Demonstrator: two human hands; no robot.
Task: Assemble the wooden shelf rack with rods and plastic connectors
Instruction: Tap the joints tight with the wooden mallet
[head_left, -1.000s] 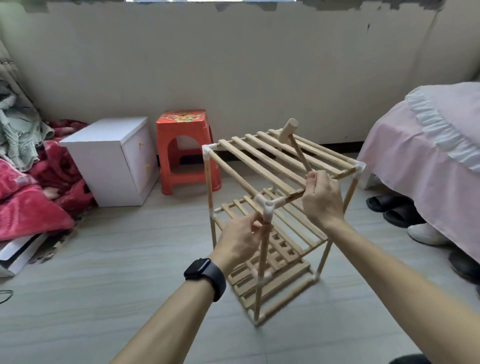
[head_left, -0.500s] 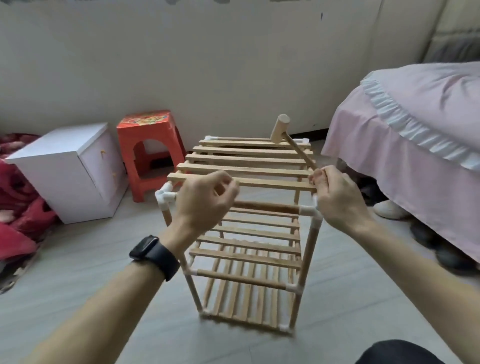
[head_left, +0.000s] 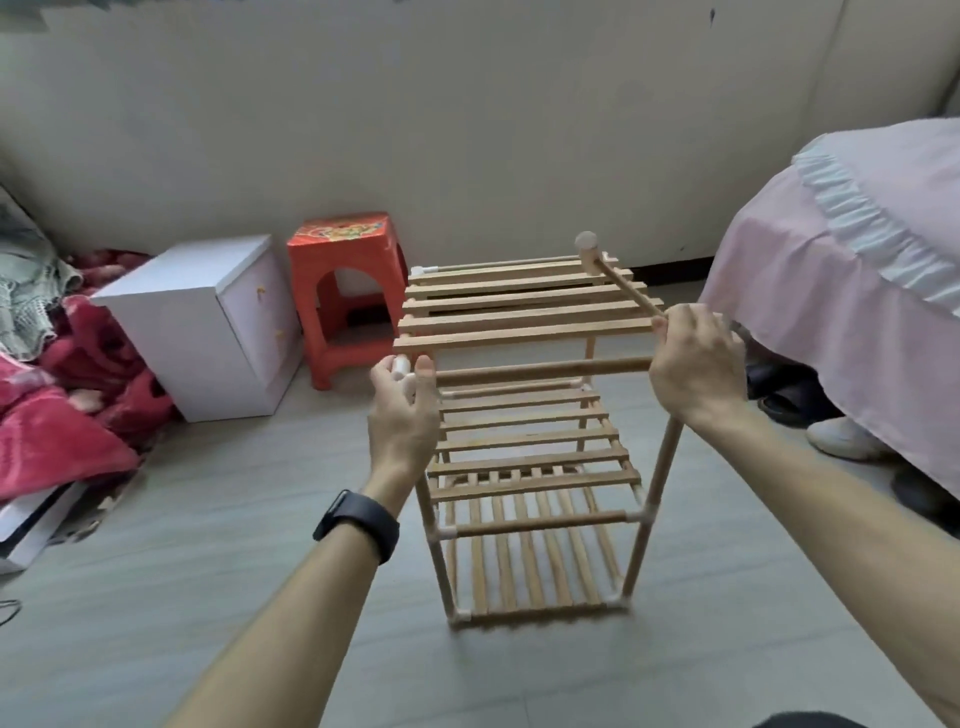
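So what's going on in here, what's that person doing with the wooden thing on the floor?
A person is putting together a three-tier wooden shelf rack that stands upright on the floor. The left hand is at the near left top corner, around a white plastic connector. The right hand grips the near right top corner and also holds the handle of a small wooden mallet, whose head is above the top slats.

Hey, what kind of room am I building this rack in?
Most likely a bedroom: a bed with a pink ruffled cover on the right, a small white cabinet by the wall, and shoes tucked under the bed.
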